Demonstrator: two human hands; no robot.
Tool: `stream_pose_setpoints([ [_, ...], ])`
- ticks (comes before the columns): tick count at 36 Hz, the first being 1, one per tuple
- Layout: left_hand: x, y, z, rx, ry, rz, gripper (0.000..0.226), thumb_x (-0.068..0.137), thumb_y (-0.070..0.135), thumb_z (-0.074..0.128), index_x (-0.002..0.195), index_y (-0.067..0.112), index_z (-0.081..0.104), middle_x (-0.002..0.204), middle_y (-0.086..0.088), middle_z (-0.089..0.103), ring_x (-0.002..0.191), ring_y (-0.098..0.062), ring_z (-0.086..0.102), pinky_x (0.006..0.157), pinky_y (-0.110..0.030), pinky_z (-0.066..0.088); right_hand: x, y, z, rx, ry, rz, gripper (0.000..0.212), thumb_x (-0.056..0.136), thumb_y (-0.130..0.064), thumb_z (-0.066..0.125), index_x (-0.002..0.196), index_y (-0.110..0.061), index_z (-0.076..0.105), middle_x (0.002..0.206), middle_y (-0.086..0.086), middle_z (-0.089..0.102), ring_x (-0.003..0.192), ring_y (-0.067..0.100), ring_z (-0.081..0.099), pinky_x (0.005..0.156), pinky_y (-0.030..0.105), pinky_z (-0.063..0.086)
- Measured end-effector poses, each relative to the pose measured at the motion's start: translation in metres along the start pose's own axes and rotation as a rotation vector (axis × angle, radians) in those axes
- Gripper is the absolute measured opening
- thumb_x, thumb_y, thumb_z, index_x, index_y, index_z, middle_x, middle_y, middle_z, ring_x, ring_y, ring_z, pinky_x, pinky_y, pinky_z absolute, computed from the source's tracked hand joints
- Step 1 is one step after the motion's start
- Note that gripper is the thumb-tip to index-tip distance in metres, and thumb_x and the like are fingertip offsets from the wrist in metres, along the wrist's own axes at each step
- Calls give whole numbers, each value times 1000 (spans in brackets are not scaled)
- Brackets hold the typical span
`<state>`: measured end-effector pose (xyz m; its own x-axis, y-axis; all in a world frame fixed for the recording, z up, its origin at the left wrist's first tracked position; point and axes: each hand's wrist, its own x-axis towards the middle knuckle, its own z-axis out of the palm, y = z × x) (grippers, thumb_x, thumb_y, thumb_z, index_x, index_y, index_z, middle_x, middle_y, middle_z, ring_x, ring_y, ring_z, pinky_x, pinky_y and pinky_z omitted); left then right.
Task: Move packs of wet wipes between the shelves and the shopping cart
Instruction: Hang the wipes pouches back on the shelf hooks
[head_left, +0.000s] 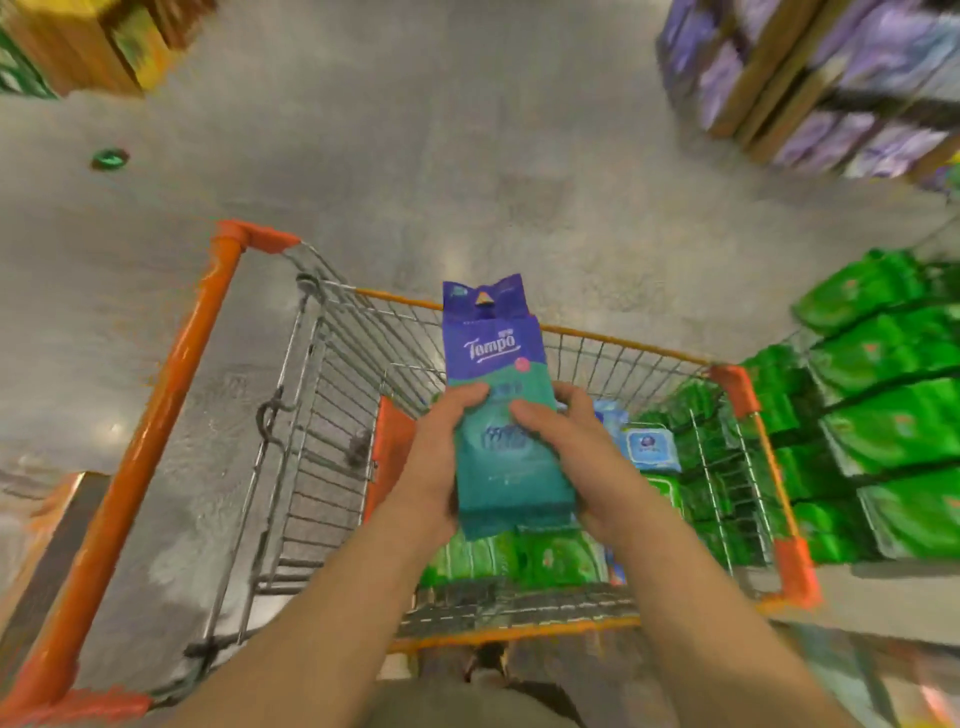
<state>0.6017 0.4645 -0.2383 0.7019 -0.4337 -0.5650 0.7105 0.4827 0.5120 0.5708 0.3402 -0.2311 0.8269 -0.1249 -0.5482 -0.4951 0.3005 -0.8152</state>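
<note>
Now, obs. as seen from your head cam:
Pack in hand: Tempo wet-wipes pack, purple top w/ white logo, teal lower half; held upright above the cart basket, approx. centre of view.
L hand: your left hand grips the pack's left edge, thumb laid across the front, fingers behind (hidden).
R hand: your right hand grips the pack's right edge, thumb on the teal front, fingers curled round the back.
Cart: shopping cart, wire basket w/ orange rim & corner guards, directly below your arms; child-seat flap on the near left side.
Cart contents: green packs lie on the basket floor under the held pack; a light-blue pack w/ round label sits toward the right side, touching the green ones.
Shelf R: green shelf packs stacked in rows just beside the cart's right rim.
Shelf far R: purple packs on wood-edged shelving, well apart, blurred.
Far L: yellow boxes, blurred; print unreadable.
Floor: grey concrete floor; small green mark at upper left.
</note>
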Motion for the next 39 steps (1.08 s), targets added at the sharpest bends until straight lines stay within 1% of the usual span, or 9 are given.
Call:
stream_pose_setpoints([
  [4, -27, 4, 21, 112, -96, -19, 31, 89, 29, 54, 105, 9, 72, 92, -16, 75, 73, -28, 72, 64, -36, 61, -44, -15, -2, 146, -2, -61, 73, 69, -33, 76, 131, -15, 44, 91, 2, 78, 85, 20, 75, 73, 39, 61],
  [6, -38, 4, 34, 162, -127, -23, 31, 94, 27, 53, 109, 8, 71, 101, -21, 73, 81, -32, 69, 73, -38, 60, -66, -20, -5, 160, 28, -111, 78, 65, -33, 76, 134, -18, 43, 90, 0, 78, 87, 21, 76, 74, 40, 61],
  [9, -53, 0, 54, 235, -175, -6, 53, 81, 29, 65, 126, 1, 66, 125, -31, 66, 101, -40, 64, 92, -51, 54, -97, -24, -10, 194, 96, -191, 80, 67, -30, 76, 139, -18, 43, 99, 3, 78, 91, 23, 76, 74, 40, 61],
  [15, -82, -18, 98, 349, -362, -69, 60, 72, 24, 72, 127, 0, 67, 123, -28, 69, 106, -42, 66, 99, -57, 52, -150, -24, -33, 237, 258, -307, 71, 77, -23, 82, 139, -19, 46, 117, 10, 74, 101, 28, 74, 77, 39, 59],
  [18, -97, -31, 121, 389, -442, -88, 62, 71, 29, 65, 125, 0, 68, 121, -29, 69, 98, -38, 68, 91, -49, 57, -179, -27, -45, 260, 329, -381, 71, 72, -21, 83, 135, -17, 49, 106, 6, 77, 91, 22, 75, 70, 34, 60],
  [21, -106, -48, 141, 476, -507, -85, 48, 82, 28, 64, 124, 3, 69, 119, -28, 70, 93, -38, 69, 78, -40, 60, -202, -26, -62, 263, 431, -433, 70, 72, -22, 84, 134, -18, 52, 113, 11, 75, 98, 30, 74, 82, 46, 60],
  [26, -129, -77, 183, 581, -628, -122, 65, 74, 47, 60, 126, 9, 69, 118, -20, 73, 104, -36, 70, 80, -40, 62, -244, -24, -95, 387, 525, -525, 66, 71, -19, 79, 132, -10, 55, 116, 19, 72, 101, 38, 71, 86, 53, 58],
  [32, -143, -128, 229, 761, -780, -124, 57, 101, 58, 35, 118, 19, 73, 114, -9, 77, 105, -25, 74, 96, -43, 57, -300, -19, -148, 470, 547, -626, 74, 71, -20, 85, 136, -9, 51, 122, 21, 70, 109, 43, 68, 94, 62, 53],
  [39, -160, -200, 279, 812, -894, -140, 78, 76, 67, 66, 139, 22, 60, 134, -9, 68, 125, -30, 64, 113, -55, 41, -369, -9, -215, 581, 583, -715, 81, 69, -24, 85, 140, -7, 48, 128, 25, 66, 117, 49, 63, 100, 70, 46],
])
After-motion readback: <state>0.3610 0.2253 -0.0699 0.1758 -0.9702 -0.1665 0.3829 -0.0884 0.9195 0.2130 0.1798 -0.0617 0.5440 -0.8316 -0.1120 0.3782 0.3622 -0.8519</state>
